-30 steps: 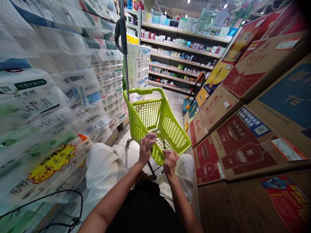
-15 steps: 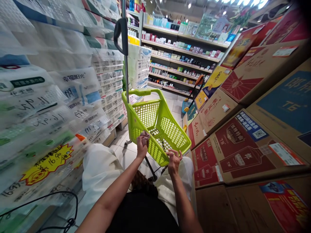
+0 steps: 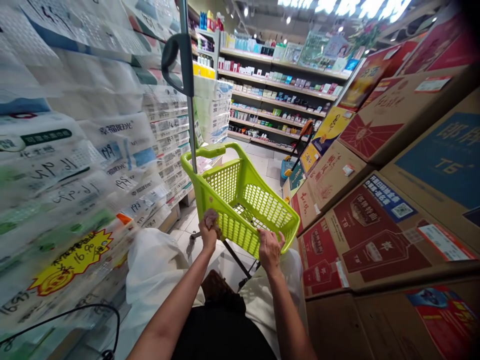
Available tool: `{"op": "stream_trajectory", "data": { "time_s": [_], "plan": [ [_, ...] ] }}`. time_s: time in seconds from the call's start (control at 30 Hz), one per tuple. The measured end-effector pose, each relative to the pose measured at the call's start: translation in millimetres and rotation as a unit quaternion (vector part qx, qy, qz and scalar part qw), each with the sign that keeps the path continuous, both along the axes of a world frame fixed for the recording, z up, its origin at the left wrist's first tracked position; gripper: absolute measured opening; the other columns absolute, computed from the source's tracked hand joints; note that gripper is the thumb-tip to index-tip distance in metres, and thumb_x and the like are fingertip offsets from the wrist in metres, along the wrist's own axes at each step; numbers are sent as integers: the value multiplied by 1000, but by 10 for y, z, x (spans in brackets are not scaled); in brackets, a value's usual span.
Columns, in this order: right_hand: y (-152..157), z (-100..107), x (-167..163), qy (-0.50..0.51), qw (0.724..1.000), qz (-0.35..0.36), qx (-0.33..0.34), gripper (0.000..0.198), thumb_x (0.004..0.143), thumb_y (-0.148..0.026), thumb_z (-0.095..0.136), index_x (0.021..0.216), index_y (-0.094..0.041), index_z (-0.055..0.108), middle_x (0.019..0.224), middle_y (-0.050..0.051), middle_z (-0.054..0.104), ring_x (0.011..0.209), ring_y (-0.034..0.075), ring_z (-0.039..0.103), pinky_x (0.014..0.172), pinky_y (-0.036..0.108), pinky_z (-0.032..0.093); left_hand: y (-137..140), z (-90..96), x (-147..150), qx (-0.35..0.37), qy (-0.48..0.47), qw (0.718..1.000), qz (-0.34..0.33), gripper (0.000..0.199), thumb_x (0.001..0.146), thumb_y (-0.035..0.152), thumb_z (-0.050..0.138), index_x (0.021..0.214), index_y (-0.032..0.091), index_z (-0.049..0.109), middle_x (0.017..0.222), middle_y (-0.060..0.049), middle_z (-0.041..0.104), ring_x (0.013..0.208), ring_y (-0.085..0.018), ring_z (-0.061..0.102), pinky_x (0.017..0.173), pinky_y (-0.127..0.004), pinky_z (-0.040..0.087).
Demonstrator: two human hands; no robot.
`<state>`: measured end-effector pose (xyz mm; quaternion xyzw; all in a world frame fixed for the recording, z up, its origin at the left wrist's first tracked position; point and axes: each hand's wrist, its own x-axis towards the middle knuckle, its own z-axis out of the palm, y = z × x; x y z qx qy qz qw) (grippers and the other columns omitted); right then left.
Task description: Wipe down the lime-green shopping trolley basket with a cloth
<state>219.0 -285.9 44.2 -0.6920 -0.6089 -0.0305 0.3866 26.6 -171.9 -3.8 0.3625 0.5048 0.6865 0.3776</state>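
Note:
A lime-green shopping cart [image 3: 258, 200] with perforated basket walls stands between my knees, its basket tilted. My left hand [image 3: 208, 235] is closed on a crumpled, pinkish-brown cloth [image 3: 211, 218], held against the outer side of the basket near its left corner. My right hand [image 3: 270, 247] grips the near rim of the basket, fingers over the edge and thumb side toward me. A grey pole with a dark looped handle [image 3: 178, 65] rises at the cart's left corner.
Stacked tissue packs [image 3: 127, 150] wall the left side, with a yellow price sign [image 3: 71, 262]. Liquor cartons [image 3: 375, 220] line the right. Shelves of boxed goods [image 3: 277, 80] stand ahead, with a blue basket trolley [image 3: 288, 166] before them. A black cable [image 3: 75, 306] hangs lower left.
My left hand and the cloth have moved left and slightly down along the basket side. The cart has turned and shifted a little; my right hand now grasps the rim more firmly.

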Motion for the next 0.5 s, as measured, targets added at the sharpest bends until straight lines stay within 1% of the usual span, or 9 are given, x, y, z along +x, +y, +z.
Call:
{"op": "stream_trajectory", "data": {
  "time_s": [0.03, 0.1, 0.17, 0.2, 0.27, 0.37, 0.43, 0.5],
  "plan": [
    [35, -3, -72, -3, 1000, -4, 1, 52, 111, -39, 22, 114, -24, 71, 111, 6, 77, 105, 21, 64, 119, 49, 16, 14, 19, -18, 6, 0, 1000, -6, 16, 77, 27, 70, 88, 21, 59, 71, 0, 56, 64, -15, 58, 60, -27, 50],
    [85, -28, -183, -4, 1000, -15, 2, 52, 111, -44, 23, 121, -21, 68, 116, 9, 75, 110, 24, 62, 118, 50, 16, 54, 41, -52, 5, -13, 999, -41, 22, 76, 27, 71, 94, 21, 60, 73, 1, 58, 61, -14, 56, 57, -26, 49],
    [105, -62, -235, 3, 1000, -20, 0, 55, 110, -49, 23, 122, -19, 67, 119, 11, 74, 115, 26, 60, 117, 51, 16, 96, 29, -90, -18, -31, 997, -67, 22, 74, 27, 71, 93, 20, 60, 71, 1, 58, 58, -13, 56, 56, -25, 48],
    [106, -78, -239, 9, 1000, -19, -1, 56, 110, -51, 22, 121, -18, 66, 118, 12, 73, 117, 27, 59, 116, 51, 17, 113, 13, -114, -36, -38, 997, -59, 21, 73, 27, 71, 89, 20, 60, 69, 2, 58, 57, -12, 55, 55, -24, 47],
    [103, -101, -216, 20, 1000, -12, -1, 58, 108, -55, 22, 119, -18, 66, 116, 12, 73, 119, 28, 58, 115, 51, 17, 131, -27, -176, -67, -44, 997, -3, 19, 71, 27, 71, 82, 19, 57, 65, 4, 55, 56, -11, 53, 54, -23, 44],
    [104, -113, -144, 38, 999, -7, 0, 59, 107, -59, 23, 117, -18, 66, 114, 12, 73, 120, 29, 56, 115, 50, 17, 120, -74, -274, -69, -31, 994, 83, 21, 72, 28, 71, 78, 20, 52, 63, 5, 50, 56, -9, 47, 52, -21, 40],
    [112, -115, -92, 48, 999, -8, -1, 60, 106, -60, 22, 115, -19, 66, 114, 12, 72, 119, 29, 56, 114, 50, 18, 99, -92, -309, -58, -27, 993, 102, 23, 75, 31, 72, 82, 20, 52, 65, 5, 50, 56, -10, 47, 52, -21, 39],
    [122, -119, -39, 55, 998, -8, -1, 60, 106, -60, 22, 113, -20, 66, 113, 11, 72, 118, 28, 56, 113, 49, 19, 88, -98, -305, -70, -47, 993, 82, 28, 76, 35, 74, 88, 22, 52, 66, 5, 51, 55, -10, 48, 51, -22, 40]
  ]
}}
